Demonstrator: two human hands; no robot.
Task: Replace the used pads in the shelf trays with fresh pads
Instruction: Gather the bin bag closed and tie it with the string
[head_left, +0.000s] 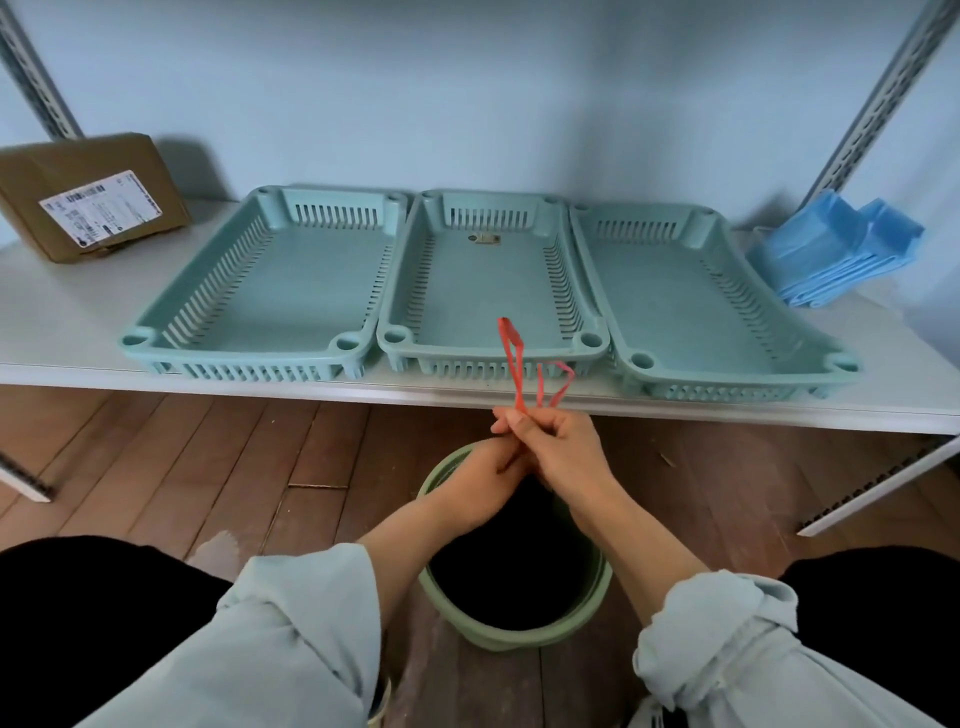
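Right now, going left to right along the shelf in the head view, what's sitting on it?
Cardboard box → left tray → middle tray → right tray → stack of blue pads.

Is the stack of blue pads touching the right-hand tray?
Apart. The head view shows a strip of bare white shelf between the blue pads and the right tray.

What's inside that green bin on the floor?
The green bin holds a black bag liner. Both hands, the left hand and the right hand, pinch its red drawstrings above it. Inside looks only dark, so any contents cannot be seen.
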